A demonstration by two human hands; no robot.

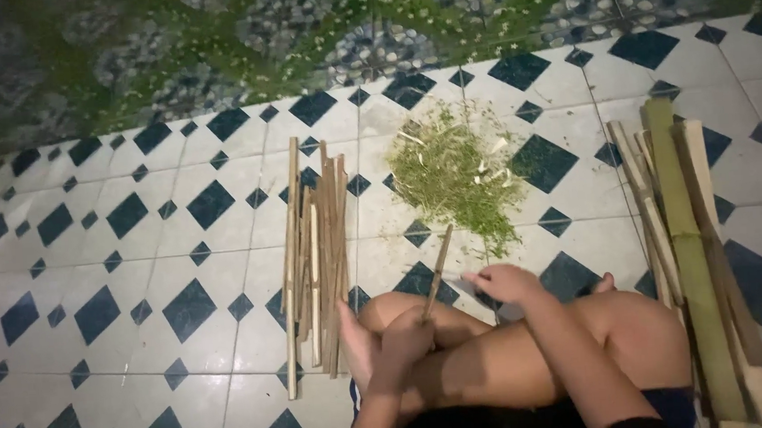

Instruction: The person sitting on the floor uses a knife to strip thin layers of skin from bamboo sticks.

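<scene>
The tiled floor (131, 222), white with dark diamonds, fills most of the view, and a person sits cross-legged on it at the bottom edge. To their right lies a stack of split bamboo (690, 255), one green length on top among paler slats, too overlapped for a sure count. In front, well apart from the knees, is one heap of green shavings (454, 173). To the left is one bundle of thin sticks (317, 263), roughly a dozen, lying side by side and pointing away from the person.

One stick (438, 268) is in hand. The left hand (405, 342) is closed in a fist round its lower end, just above the knee. From that grip the stick runs up and slightly right, its long axis aimed at the shavings, its free tip short of them. The right hand (504, 281) sits just right of the stick's middle, fingers curled toward it; whether it grips a blade or touches the stick I cannot tell. The left hand is the one on the stick; the bundle is nearer to it too.
</scene>
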